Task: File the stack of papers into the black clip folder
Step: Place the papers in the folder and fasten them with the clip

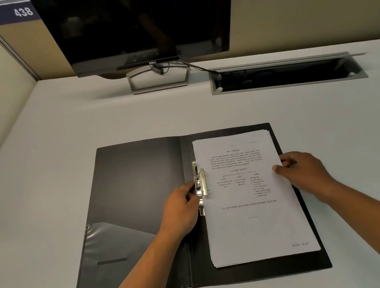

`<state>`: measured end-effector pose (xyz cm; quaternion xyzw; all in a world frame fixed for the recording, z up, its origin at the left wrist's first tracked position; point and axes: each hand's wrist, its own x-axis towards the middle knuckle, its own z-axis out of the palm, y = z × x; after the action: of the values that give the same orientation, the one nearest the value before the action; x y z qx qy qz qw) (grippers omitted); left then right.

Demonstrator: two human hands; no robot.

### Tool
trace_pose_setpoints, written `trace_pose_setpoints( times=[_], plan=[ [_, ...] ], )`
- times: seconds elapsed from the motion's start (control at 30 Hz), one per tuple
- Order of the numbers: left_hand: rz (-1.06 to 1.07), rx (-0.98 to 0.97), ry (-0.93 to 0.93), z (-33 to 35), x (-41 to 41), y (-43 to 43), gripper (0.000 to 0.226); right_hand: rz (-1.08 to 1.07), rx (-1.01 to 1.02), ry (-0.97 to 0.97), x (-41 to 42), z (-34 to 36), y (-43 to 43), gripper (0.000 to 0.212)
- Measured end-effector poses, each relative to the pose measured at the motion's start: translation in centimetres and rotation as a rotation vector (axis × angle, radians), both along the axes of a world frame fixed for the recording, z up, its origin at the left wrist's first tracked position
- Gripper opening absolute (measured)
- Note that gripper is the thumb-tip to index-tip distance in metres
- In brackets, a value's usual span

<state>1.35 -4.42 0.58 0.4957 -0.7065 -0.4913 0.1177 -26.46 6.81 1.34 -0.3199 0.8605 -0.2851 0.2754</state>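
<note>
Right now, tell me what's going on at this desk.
A person is filing papers. The black clip folder lies open on the desk, with the paper stack on its right half. The left hand works the metal clip at the spine; the right hand steadies the stack's right edge.

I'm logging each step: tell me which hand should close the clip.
Left. The left hand is at the metal clip; the right hand rests on the papers' far edge.

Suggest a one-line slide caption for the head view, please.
Left hand works the metal clip while the right hand steadies the paper stack in the open black folder.
</note>
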Motion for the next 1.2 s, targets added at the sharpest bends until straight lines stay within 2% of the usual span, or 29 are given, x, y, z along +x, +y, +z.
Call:
trace_pose_setpoints(
  times=[0.17, 0.27, 0.37, 0.47, 0.63, 0.77, 0.87, 1.1, 1.2],
  plan=[
    [0.068, 0.003, -0.007, 0.0, -0.5, 0.2, 0.038, -0.069, -0.001, -0.076, -3.5, 1.0, -2.5, 0.037],
    [0.079, -0.023, -0.027, 0.1, -0.8, 0.5, 0.033, -0.056, -0.006, -0.091, -4.5, 1.6, -4.3, 0.032],
    [0.094, -0.034, -0.047, 0.0, -0.9, 0.7, 0.032, -0.005, 0.026, -0.097, -4.5, 1.8, -6.0, 0.018],
    [0.112, -0.029, -0.051, 0.0, -1.0, 0.5, 0.033, -0.027, 0.022, -0.21, -4.6, 2.1, -7.4, 0.016],
    [0.134, -0.036, -0.065, -0.2, -1.1, 0.6, 0.033, -0.047, 0.047, -0.181, -5.6, 2.3, -8.2, 0.025],
    [0.141, -0.081, -0.086, -0.4, -1.2, 0.7, 0.035, -0.025, 0.046, -0.256, -5.0, 2.6, -8.5, 0.032],
    [0.13, -0.082, -0.082, -0.3, -1.1, 0.6, 0.033, -0.034, 0.099, -0.168, -4.6, 2.9, -7.0, 0.021],
    [0.093, -0.092, -0.109, -0.6, -0.7, 0.3, 0.036, 0.067, 0.376, -0.191, -0.6, 3.2, 1.9, 0.032],
    [0.09, -0.101, -0.115, -0.5, -0.7, 0.2, 0.035, 0.072, 0.357, -0.198, 1.4, 2.9, 4.4, 0.026]
  ],
)
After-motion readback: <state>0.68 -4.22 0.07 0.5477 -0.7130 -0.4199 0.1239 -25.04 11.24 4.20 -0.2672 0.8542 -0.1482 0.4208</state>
